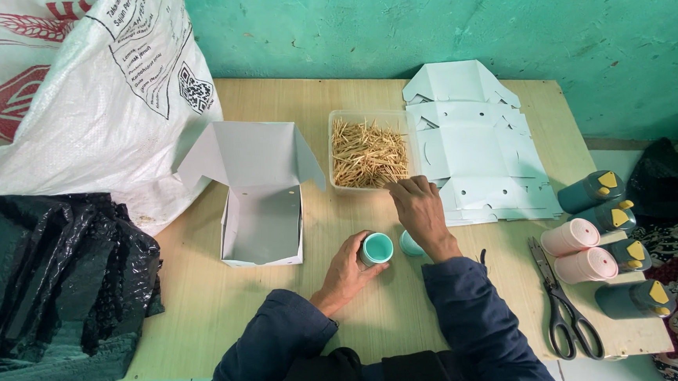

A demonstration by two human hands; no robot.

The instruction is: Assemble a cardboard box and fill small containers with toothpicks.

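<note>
My left hand (347,271) grips a small teal cup (377,248) standing open on the wooden table (394,311). My right hand (420,210) reaches over the front rim of a clear plastic tub (331,143) full of toothpicks (365,153), fingertips pinched at the sticks. A teal lid (408,245) lies on the table just under my right wrist. An open white cardboard box (262,209) stands left of the cup, flaps up.
A stack of flat white box blanks (479,148) lies right of the tub. Scissors (563,302) and several pink and teal containers (603,238) lie at the right edge. A big white printed sack (79,73) and black plastic bags (43,282) crowd the left.
</note>
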